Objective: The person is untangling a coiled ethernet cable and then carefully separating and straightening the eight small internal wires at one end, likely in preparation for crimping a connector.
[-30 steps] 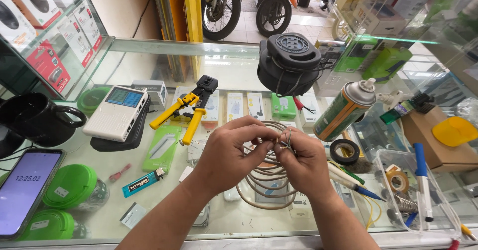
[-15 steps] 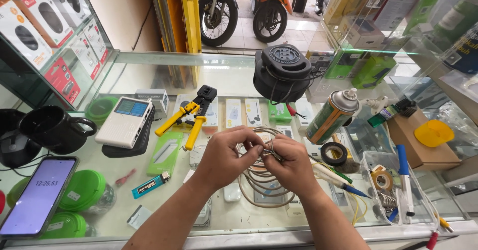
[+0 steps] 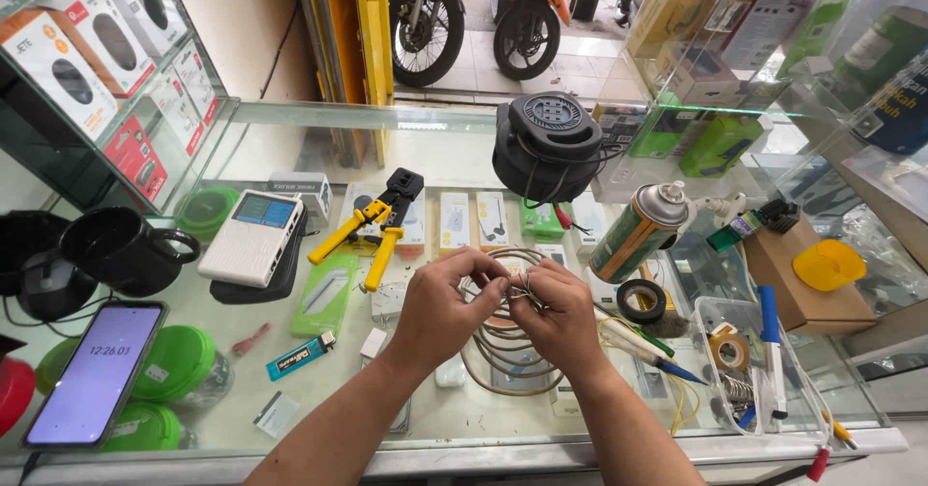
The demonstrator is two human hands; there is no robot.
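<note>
Both hands meet over the middle of a glass counter [image 3: 435,157]. My left hand [image 3: 443,312] and my right hand [image 3: 561,320] pinch the loose end of a coil of thin beige cable [image 3: 503,351], fingertips almost touching at the cable's tip. The coil hangs below the hands and rests on the glass. A yellow-handled crimping tool [image 3: 372,225] lies just beyond the left hand.
A white handheld tester [image 3: 253,236], black mug [image 3: 126,249] and lit phone [image 3: 97,370] lie on the left. A black round device [image 3: 546,147], spray can [image 3: 640,230], black tape roll [image 3: 642,300] and clear tray of pens [image 3: 764,370] stand on the right.
The view has tilted and shifted slightly. Both hands stay together on the cable end, fingers working at the tip; the coil has hardly moved.
</note>
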